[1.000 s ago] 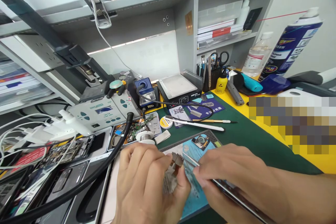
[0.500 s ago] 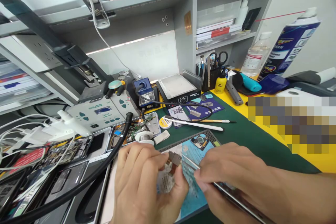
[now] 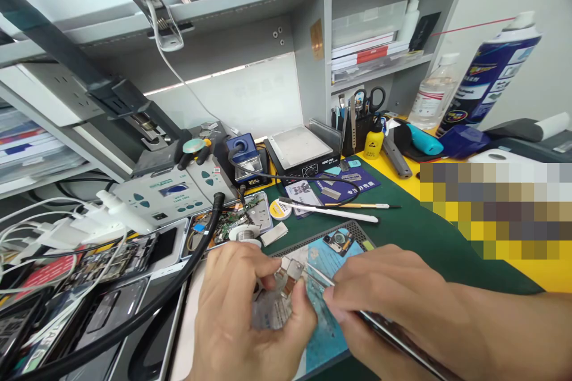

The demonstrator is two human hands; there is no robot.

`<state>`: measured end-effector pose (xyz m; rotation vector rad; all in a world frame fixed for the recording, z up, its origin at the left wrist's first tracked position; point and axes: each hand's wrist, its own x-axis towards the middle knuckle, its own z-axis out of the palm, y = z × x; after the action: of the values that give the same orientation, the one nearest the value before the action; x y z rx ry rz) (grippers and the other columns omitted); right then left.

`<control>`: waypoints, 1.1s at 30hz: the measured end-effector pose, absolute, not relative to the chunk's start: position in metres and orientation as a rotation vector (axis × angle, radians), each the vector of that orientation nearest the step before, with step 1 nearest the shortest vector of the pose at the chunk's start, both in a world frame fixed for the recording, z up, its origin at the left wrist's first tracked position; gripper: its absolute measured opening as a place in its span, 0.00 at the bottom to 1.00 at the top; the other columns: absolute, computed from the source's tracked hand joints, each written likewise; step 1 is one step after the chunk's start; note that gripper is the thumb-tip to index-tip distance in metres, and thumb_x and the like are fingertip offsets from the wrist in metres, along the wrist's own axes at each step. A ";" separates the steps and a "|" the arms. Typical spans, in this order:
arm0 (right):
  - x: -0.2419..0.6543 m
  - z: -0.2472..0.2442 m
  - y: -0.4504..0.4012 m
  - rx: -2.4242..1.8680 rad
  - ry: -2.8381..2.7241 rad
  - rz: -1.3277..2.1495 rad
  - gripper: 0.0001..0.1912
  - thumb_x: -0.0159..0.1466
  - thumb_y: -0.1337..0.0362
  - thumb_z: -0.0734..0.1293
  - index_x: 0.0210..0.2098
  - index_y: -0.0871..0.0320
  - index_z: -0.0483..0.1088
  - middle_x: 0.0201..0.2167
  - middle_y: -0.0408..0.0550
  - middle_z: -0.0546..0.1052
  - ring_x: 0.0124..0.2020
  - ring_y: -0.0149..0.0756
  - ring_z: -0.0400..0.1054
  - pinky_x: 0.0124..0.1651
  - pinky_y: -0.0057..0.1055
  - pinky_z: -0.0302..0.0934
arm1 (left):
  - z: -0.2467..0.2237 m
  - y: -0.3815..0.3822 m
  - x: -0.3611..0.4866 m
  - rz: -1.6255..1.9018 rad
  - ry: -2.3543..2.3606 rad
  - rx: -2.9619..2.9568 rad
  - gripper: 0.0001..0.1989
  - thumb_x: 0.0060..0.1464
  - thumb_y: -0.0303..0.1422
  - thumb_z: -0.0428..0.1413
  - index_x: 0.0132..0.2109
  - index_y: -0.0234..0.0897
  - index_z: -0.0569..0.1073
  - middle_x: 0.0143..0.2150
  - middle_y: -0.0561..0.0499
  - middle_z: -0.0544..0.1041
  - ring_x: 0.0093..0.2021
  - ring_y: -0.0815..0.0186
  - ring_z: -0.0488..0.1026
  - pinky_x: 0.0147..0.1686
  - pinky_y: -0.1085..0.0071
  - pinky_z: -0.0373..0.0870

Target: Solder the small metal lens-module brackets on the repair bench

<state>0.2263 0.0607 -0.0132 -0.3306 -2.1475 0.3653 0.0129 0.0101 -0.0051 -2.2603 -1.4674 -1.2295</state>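
My left hand [image 3: 254, 309] pinches a small metal-cased module [image 3: 292, 269] between thumb and fingers. A brown flex cable [image 3: 289, 287] hangs from that module. In my right hand [image 3: 393, 303] is a pair of metal tweezers [image 3: 384, 328], gripped like a pen. Its two slim tips point left and reach the module's right edge; whether they touch it I cannot tell. Beneath both hands lies a blue and white work pad [image 3: 328, 333] with a perforated dark edge. Near the pad's far edge sits a small part with a round lens [image 3: 338, 240].
On the left a thick black hose [image 3: 196, 271] curves past several phones and circuit boards. A solder spool [image 3: 245, 234] and a white stick tool [image 3: 339, 212] lie beyond the hands. A hot-air station [image 3: 165, 193] and a heating plate [image 3: 304, 149] stand at the back.
The module has tilted in my left hand and its metal face looks brighter. Both hands have shifted slightly left, with the tweezer tips still at its right edge.
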 end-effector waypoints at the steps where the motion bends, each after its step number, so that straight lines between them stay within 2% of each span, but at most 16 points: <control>1: 0.226 -0.013 0.061 -0.327 -2.150 0.370 0.13 0.62 0.78 0.65 0.43 0.57 0.67 0.27 0.40 0.77 0.23 0.28 0.67 0.28 0.27 0.59 | -0.005 0.010 0.013 -1.234 -1.468 -2.262 0.10 0.57 0.24 0.62 0.43 0.36 0.69 0.34 0.54 0.69 0.36 0.67 0.69 0.39 0.65 0.69; 5: 0.227 -0.007 0.059 -0.388 -2.048 0.461 0.13 0.63 0.78 0.67 0.42 0.55 0.68 0.29 0.42 0.81 0.25 0.30 0.73 0.30 0.26 0.63 | -0.003 0.008 0.014 -1.241 -1.467 -2.289 0.10 0.57 0.23 0.61 0.43 0.36 0.69 0.34 0.54 0.69 0.37 0.67 0.69 0.38 0.66 0.68; 8: 0.231 0.005 0.059 -0.628 -1.907 0.990 0.08 0.65 0.74 0.68 0.38 0.54 0.70 0.25 0.40 0.78 0.21 0.30 0.72 0.25 0.24 0.64 | -0.003 0.007 0.012 -1.264 -1.459 -2.365 0.11 0.57 0.22 0.61 0.45 0.36 0.69 0.35 0.54 0.70 0.39 0.66 0.70 0.41 0.65 0.70; 11: 0.234 0.015 0.064 -0.736 -1.604 1.581 0.06 0.66 0.69 0.70 0.34 0.55 0.69 0.24 0.41 0.79 0.22 0.31 0.74 0.25 0.24 0.67 | -0.003 0.009 0.009 -1.294 -1.440 -2.420 0.12 0.58 0.21 0.61 0.47 0.36 0.70 0.37 0.52 0.72 0.41 0.65 0.72 0.44 0.64 0.70; 14: 0.234 0.020 0.071 -0.734 -1.452 1.839 0.07 0.65 0.70 0.71 0.32 0.57 0.70 0.22 0.41 0.79 0.20 0.28 0.72 0.23 0.21 0.64 | -0.003 0.010 0.008 -1.299 -1.394 -2.436 0.13 0.57 0.20 0.61 0.48 0.35 0.71 0.39 0.51 0.73 0.42 0.65 0.72 0.46 0.63 0.71; 33: 0.231 0.021 0.070 -0.756 -1.471 1.889 0.07 0.62 0.71 0.72 0.32 0.58 0.69 0.22 0.40 0.78 0.20 0.28 0.71 0.23 0.21 0.61 | -0.002 0.008 0.009 -1.268 -1.375 -2.449 0.16 0.56 0.19 0.61 0.49 0.36 0.70 0.39 0.50 0.73 0.43 0.62 0.73 0.46 0.60 0.72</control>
<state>0.2314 0.0702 0.0210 -0.7556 -1.4712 1.8891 0.0085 0.0077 -0.0024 -2.4489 -1.3754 -1.2683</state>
